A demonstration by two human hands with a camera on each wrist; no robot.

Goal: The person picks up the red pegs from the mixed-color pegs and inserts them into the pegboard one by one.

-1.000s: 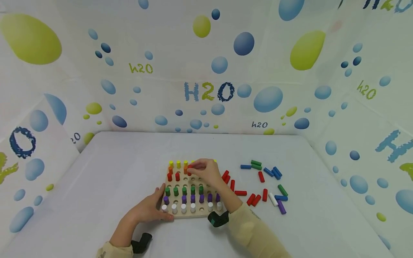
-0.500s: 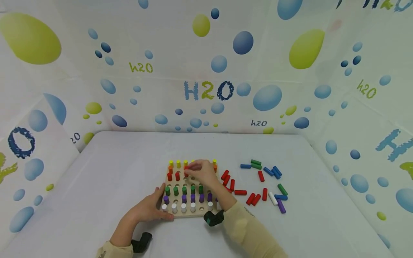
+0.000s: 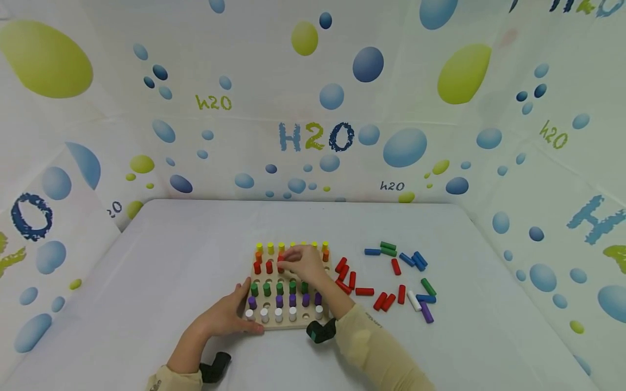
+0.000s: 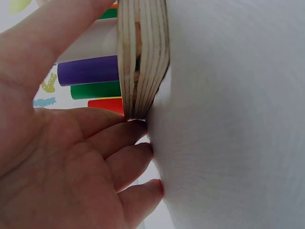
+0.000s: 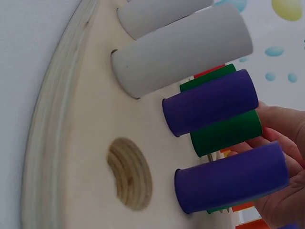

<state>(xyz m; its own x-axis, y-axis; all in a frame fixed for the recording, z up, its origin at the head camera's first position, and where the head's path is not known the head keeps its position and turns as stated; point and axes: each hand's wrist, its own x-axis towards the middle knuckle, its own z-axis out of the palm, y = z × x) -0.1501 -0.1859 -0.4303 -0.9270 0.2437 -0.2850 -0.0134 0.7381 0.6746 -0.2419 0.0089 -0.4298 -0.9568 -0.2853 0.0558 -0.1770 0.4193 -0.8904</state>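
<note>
At right hand (image 3: 304, 264), red peg (image 3: 280, 269) upright

In the head view, the wall (image 3: 274, 70) is white, patterned with blue and lime drops (image 3: 368, 64). Below, the table (image 3: 195, 244) is plain white. At lower centre, the board (image 3: 281, 328) is pale beige; its pegs (image 3: 266, 290) are yellow, orange, red, green, purple and white. The sleeves (image 3: 381, 353) are cream.

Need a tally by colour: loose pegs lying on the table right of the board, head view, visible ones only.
Red pegs: 9
Blue pegs: 5
Green pegs: 3
White peg: 1
Purple peg: 1
Total: 19
</note>
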